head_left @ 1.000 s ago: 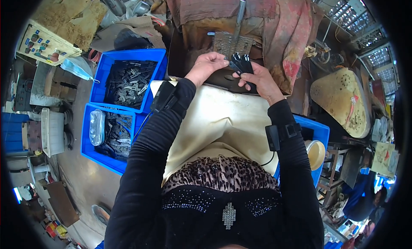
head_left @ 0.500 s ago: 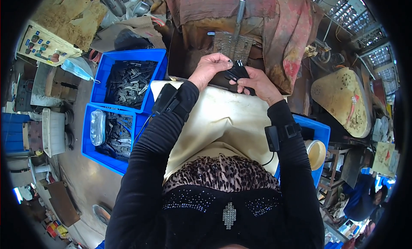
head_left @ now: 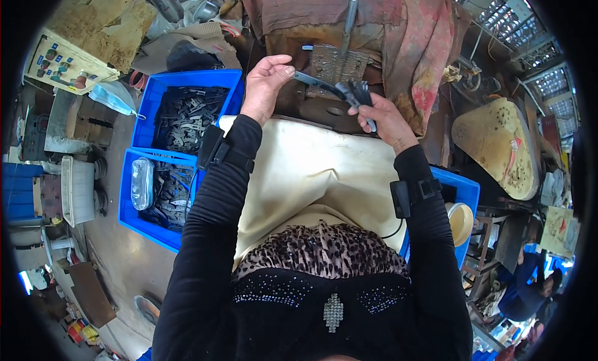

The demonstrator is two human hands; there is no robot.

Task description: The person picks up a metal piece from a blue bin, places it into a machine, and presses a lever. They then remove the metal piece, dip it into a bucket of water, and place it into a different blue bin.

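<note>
Left hand (head_left: 265, 87) pinching one end of a flat dark strip (head_left: 319, 83); other end meets the bundle of dark pieces (head_left: 356, 94) in the right hand (head_left: 387, 121). Cream apron (head_left: 317, 152) below, metal rod (head_left: 349, 28) beyond. Left side: two blue bins (head_left: 142, 123) of dark metal parts (head_left: 190, 121), clear plastic case (head_left: 142, 184) in the nearer. Right side: blue crate (head_left: 471, 202), cream tub (head_left: 462, 224).

Worn on the head, left of a side-by-side pair. Looks steeply down and forward from above the black top (head_left: 280, 311), nearest of all, across the cream apron (head_left: 293, 162) to the left hand (head_left: 266, 87) and right hand (head_left: 387, 121), farther off. Spreads wide by fisheye, taking in blue bins (head_left: 149, 229) at left and reddish cloth (head_left: 311, 15) on the far side.
</note>
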